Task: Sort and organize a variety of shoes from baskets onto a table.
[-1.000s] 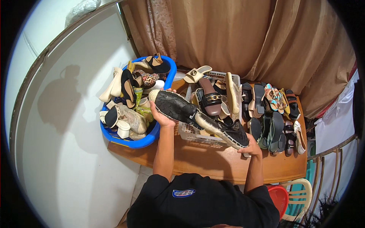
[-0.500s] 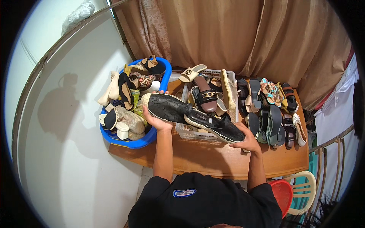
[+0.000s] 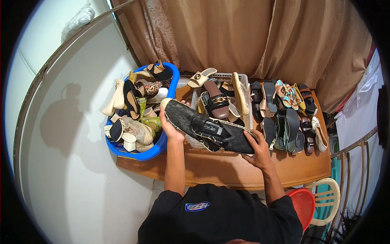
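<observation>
Over the table I hold a pair of black espadrilles with pale stitched edges. My left hand (image 3: 174, 127) is wrapped round the woven toe end of the left espadrille (image 3: 182, 116). My right hand (image 3: 260, 152) grips the toe end of the right espadrille (image 3: 240, 143), fingers over its upper and edge. The heel ends overlap in the middle, where a printed insole shows. Behind the pair stands a clear plastic basket (image 3: 247, 87), partly hidden, with a brown slide sandal (image 3: 216, 110) with a gold chain lying on top of other shoes.
On the left, a blue tub (image 3: 159, 149) is heaped with shoes. Several sandals and flats stand in two rows on the right of the wooden table (image 3: 195, 171), among them a cream flat (image 3: 319, 134). A red basin (image 3: 302, 207) and a cream plastic chair (image 3: 336, 195) stand at the lower right.
The two espadrilles have come closer together, overlapping more at the heels. The right one has turned to show more of its upper, and my right hand has shifted slightly left.
</observation>
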